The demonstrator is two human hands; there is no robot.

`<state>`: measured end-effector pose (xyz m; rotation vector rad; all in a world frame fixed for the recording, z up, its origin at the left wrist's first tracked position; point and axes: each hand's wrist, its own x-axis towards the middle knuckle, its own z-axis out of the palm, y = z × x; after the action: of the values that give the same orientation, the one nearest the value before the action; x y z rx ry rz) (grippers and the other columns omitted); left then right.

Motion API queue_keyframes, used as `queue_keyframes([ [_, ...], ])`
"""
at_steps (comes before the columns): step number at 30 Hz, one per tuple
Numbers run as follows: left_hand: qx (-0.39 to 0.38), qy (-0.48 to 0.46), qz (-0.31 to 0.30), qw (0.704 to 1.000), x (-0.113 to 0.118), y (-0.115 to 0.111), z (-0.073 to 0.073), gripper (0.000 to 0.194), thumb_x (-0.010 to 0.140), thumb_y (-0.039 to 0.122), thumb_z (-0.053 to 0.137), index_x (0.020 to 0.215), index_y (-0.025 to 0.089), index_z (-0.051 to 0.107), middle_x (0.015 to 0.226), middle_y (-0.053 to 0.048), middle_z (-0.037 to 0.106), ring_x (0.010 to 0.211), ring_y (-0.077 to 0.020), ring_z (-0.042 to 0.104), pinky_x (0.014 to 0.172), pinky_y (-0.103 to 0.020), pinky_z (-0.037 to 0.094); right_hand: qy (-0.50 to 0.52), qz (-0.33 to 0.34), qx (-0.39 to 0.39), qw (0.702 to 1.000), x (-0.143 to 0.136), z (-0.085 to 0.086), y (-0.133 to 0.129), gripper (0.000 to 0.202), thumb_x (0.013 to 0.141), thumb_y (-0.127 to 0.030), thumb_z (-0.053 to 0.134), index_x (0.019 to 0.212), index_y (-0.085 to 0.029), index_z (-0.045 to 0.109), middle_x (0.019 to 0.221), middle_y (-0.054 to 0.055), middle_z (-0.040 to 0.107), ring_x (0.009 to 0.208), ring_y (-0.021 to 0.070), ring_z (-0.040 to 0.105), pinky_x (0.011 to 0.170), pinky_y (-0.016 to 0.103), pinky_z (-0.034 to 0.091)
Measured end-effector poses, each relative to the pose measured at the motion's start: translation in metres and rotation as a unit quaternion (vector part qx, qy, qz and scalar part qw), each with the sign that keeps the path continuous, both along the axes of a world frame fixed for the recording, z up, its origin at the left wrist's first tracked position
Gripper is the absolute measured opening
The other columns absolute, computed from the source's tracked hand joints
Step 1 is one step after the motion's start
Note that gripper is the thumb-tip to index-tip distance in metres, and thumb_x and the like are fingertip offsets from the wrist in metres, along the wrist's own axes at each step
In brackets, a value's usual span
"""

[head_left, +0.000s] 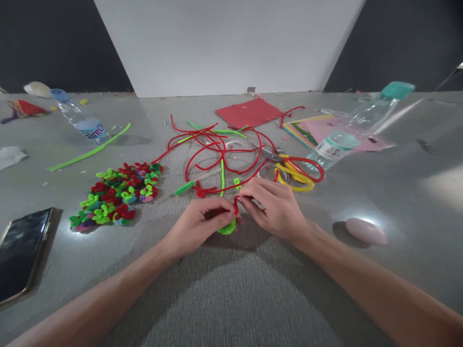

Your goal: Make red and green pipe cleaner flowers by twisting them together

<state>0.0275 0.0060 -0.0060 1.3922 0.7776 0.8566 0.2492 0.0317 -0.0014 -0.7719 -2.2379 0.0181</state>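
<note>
My left hand point(202, 222) pinches a small green and red pipe-cleaner piece point(227, 228) low in the middle of the view; its green loop shows under my fingertips. Close beside it on the right, my right hand point(272, 205) grips the upper end of the piece's red strand point(236, 205) between thumb and finger. My fingers hide part of the piece. Just beyond both hands, long red pipe cleaners point(202, 150) lie in a loose tangle with some green ones. A green coil point(184, 188) on a thin stick rests left of them.
Small red and green pipe-cleaner flowers point(112, 196) are clustered at left, near a phone point(24, 253) and a bottle point(85, 120). Scissors point(298, 172), coloured sheets point(325, 127) and another bottle point(340, 144) stand or lie right. A pink oval object point(366, 231) sits nearer.
</note>
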Motion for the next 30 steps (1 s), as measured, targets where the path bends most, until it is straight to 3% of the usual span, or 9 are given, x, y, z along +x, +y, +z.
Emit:
queue_keyframes([
  [4, 0.01, -0.012, 0.048, 0.999, -0.001, -0.001, -0.002, 0.02, 0.095, 0.034, 0.077, 0.089, 0.015, 0.079, 0.08, -0.004, 0.074, 0.074, -0.0134, 0.065, 0.071, -0.024, 0.054, 0.001, 0.008, -0.055, 0.998, -0.007, -0.005, -0.007, 0.017, 0.106, -0.015, 0.052, 0.094, -0.02, 0.063, 0.082, 0.003, 0.069, 0.071, 0.0145, 0.061, 0.063, 0.028, 0.042],
  [10, 0.02, -0.031, 0.134, 0.99, -0.001, 0.002, -0.013, 0.016, 0.094, 0.033, 0.079, 0.094, 0.018, 0.086, 0.087, -0.005, 0.075, 0.078, -0.0135, 0.063, 0.072, -0.024, 0.054, 0.012, 0.02, -0.099, 0.995, -0.013, -0.007, -0.009, 0.018, 0.105, -0.011, 0.05, 0.094, -0.018, 0.062, 0.091, 0.007, 0.069, 0.08, 0.0168, 0.062, 0.07, 0.028, 0.047],
  [16, 0.015, -0.04, 0.175, 0.984, -0.001, 0.003, -0.013, 0.012, 0.088, 0.031, 0.083, 0.094, 0.021, 0.087, 0.114, -0.009, 0.076, 0.094, -0.0181, 0.07, 0.064, -0.023, 0.059, 0.008, 0.012, -0.105, 0.994, -0.016, -0.009, -0.009, 0.019, 0.108, -0.016, 0.052, 0.095, -0.018, 0.065, 0.092, 0.007, 0.069, 0.081, 0.0172, 0.062, 0.072, 0.029, 0.049],
  [21, -0.02, -0.047, 0.191, 0.98, -0.001, 0.005, -0.01, 0.007, 0.081, 0.024, 0.087, 0.082, 0.019, 0.084, 0.098, -0.007, 0.079, 0.084, -0.0155, 0.068, 0.06, -0.021, 0.057, -0.012, 0.011, -0.104, 0.994, -0.017, -0.008, -0.012, 0.022, 0.11, -0.019, 0.051, 0.095, -0.017, 0.066, 0.09, 0.006, 0.068, 0.08, 0.0172, 0.06, 0.071, 0.03, 0.046],
  [30, -0.044, -0.025, 0.18, 0.982, -0.001, 0.005, -0.009, 0.018, 0.081, 0.023, 0.088, 0.09, 0.016, 0.073, 0.084, -0.001, 0.071, 0.072, -0.0104, 0.063, 0.056, -0.017, 0.053, -0.015, -0.001, -0.122, 0.992, -0.016, -0.006, -0.014, 0.019, 0.109, -0.018, 0.05, 0.1, -0.015, 0.067, 0.091, 0.006, 0.067, 0.077, 0.0164, 0.059, 0.067, 0.03, 0.042],
])
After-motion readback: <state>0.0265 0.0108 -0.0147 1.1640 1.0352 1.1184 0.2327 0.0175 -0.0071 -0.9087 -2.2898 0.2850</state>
